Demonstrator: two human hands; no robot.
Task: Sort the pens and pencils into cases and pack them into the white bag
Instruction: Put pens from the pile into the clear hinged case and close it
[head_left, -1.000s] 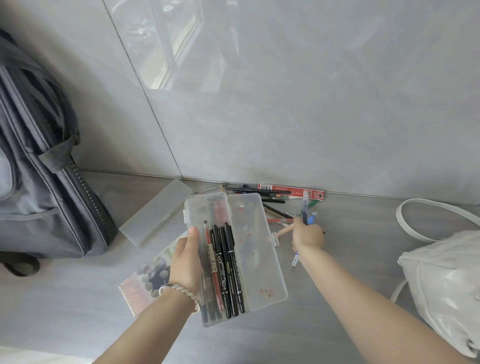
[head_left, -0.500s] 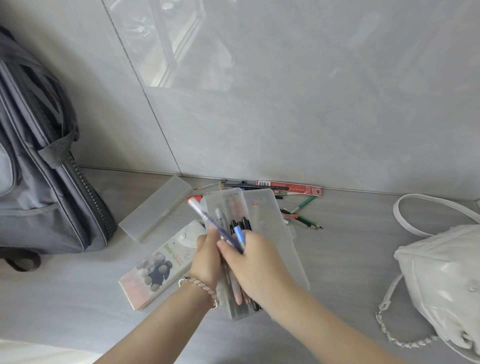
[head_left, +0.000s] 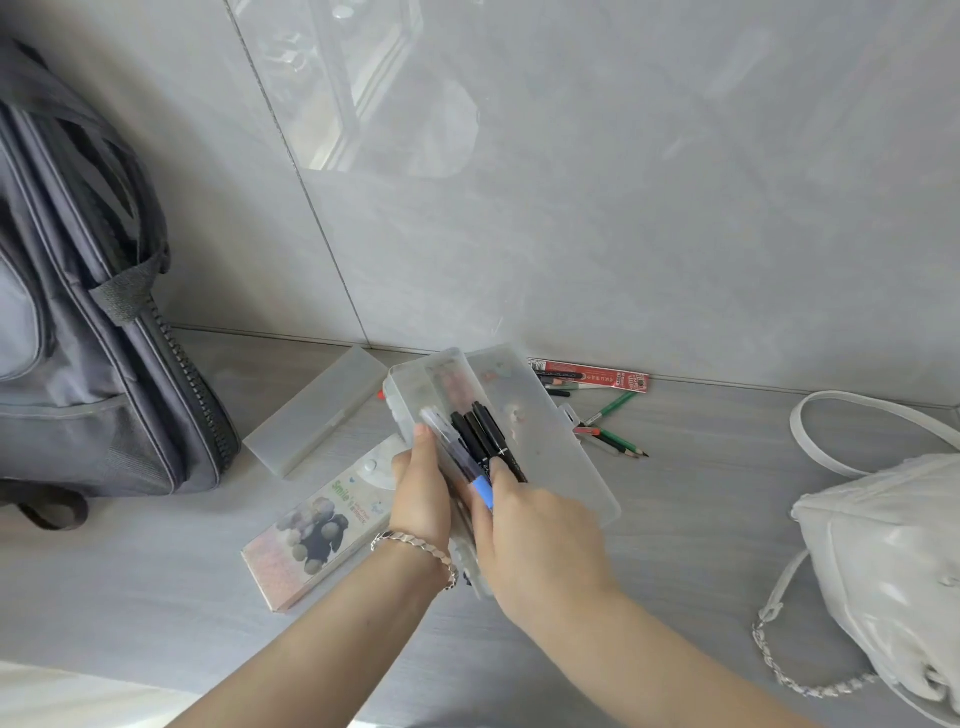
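Observation:
My left hand (head_left: 422, 493) grips the left side of an open clear plastic pencil case (head_left: 550, 441), held above the grey surface. Several black pens (head_left: 488, 431) lie inside it. My right hand (head_left: 535, 545) holds a blue-tipped clear pen (head_left: 460, 457) and lays it into the case beside the black ones. Loose green pencils (head_left: 615, 441) and a red pencil packet (head_left: 597, 375) lie by the wall behind the case. The white bag (head_left: 888, 561) sits at the right, apart from both hands.
A frosted closed case (head_left: 311, 415) and a printed "Smile" case (head_left: 322, 530) lie on the surface to the left. A large grey backpack (head_left: 88, 338) stands at far left. A glossy tiled wall (head_left: 623, 208) rises behind.
My right hand picked a blue-tipped pen from the pile by the wall, carried it left to the case and lowered it in. The case rose slightly and tilted.

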